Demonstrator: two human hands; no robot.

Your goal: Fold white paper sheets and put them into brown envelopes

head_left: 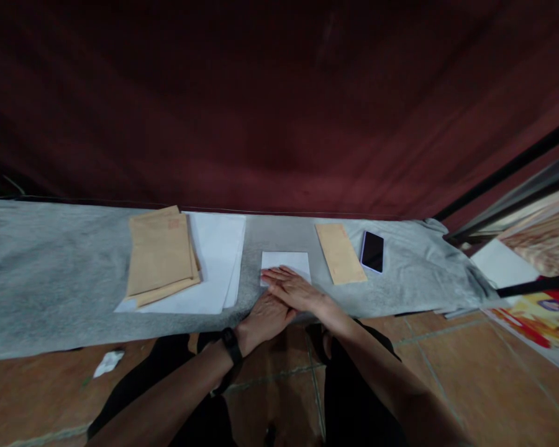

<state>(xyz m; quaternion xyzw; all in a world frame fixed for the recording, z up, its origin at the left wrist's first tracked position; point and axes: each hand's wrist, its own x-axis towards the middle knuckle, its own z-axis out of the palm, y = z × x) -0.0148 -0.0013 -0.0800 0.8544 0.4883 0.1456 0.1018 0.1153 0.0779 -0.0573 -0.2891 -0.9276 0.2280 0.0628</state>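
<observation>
A small white paper [286,259] lies on the grey cloth, near the middle of the view. My right hand [292,290] rests flat over its lower part, fingers stretched out to the left. Partly under my right hand is my left hand [266,318], with its back showing and its fingertips hidden by the right hand and the paper's near edge. To the left, several brown envelopes [161,254] overlap large white sheets [218,261]. A single brown envelope [341,253] lies to the right of my hands, slightly tilted.
A phone [372,251] lies right of the single envelope on the grey cloth [65,267]. Dark red fabric [279,124] hangs behind. Black bars [512,167] and a colourful printed sheet [545,323] are at the right. A crumpled white tissue [109,363] is on the tiled floor.
</observation>
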